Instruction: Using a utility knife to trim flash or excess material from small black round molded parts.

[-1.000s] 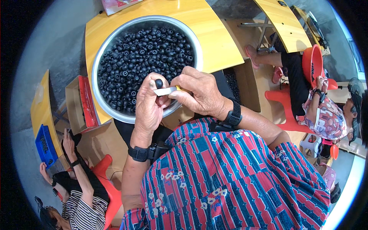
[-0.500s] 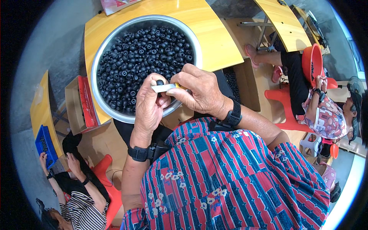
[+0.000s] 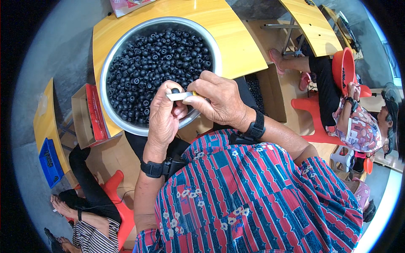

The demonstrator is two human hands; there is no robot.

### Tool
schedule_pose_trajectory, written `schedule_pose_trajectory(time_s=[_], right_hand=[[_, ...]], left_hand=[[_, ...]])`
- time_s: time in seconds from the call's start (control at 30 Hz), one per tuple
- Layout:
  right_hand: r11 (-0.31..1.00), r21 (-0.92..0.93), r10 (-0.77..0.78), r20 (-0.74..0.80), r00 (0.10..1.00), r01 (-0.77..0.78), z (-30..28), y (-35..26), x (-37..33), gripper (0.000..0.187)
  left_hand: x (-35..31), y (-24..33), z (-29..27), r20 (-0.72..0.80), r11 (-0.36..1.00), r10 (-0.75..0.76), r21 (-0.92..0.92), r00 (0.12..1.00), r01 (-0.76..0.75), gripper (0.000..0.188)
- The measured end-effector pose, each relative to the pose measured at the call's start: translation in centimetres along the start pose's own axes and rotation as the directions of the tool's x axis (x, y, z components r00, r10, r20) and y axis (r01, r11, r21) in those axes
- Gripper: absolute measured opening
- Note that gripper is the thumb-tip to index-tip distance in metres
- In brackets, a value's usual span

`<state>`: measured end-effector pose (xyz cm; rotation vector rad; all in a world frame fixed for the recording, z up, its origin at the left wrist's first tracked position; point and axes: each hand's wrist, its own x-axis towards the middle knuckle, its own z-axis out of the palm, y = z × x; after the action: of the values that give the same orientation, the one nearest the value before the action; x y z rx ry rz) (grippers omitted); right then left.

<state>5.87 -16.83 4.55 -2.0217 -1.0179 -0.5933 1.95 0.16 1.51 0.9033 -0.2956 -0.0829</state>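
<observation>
— Where are we?
— Mid-fitting, I'd say: the left hand pinches a small black ring at its fingertips, the right hand closed on a flat pale strip touching that ring.
— The rest?
— Just beyond both grips, heaped in the steel bowl on the yellow counter.
— Next?
— Probably a steady, careful push.
</observation>
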Motion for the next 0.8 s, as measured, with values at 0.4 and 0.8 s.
schedule_pose_trajectory(time_s=[0.4, 0.8], right_hand=[[0.918, 0.262, 0.321, -0.048, 0.946, -0.298, -0.7, 1.0, 0.2, 0.023], [0.950, 0.305, 0.080, -0.039, 0.996, -0.064, 0.5, -0.2, 0.5, 0.032]], left_hand=[[-0.4, 0.1, 1.4, 0.017, 1.000, 0.014, -0.002, 1.000, -0.014, 0.030], [-0.3, -0.4, 1.6, -0.160, 0.998, -0.005, 0.066, 0.987, 0.015, 0.032]])
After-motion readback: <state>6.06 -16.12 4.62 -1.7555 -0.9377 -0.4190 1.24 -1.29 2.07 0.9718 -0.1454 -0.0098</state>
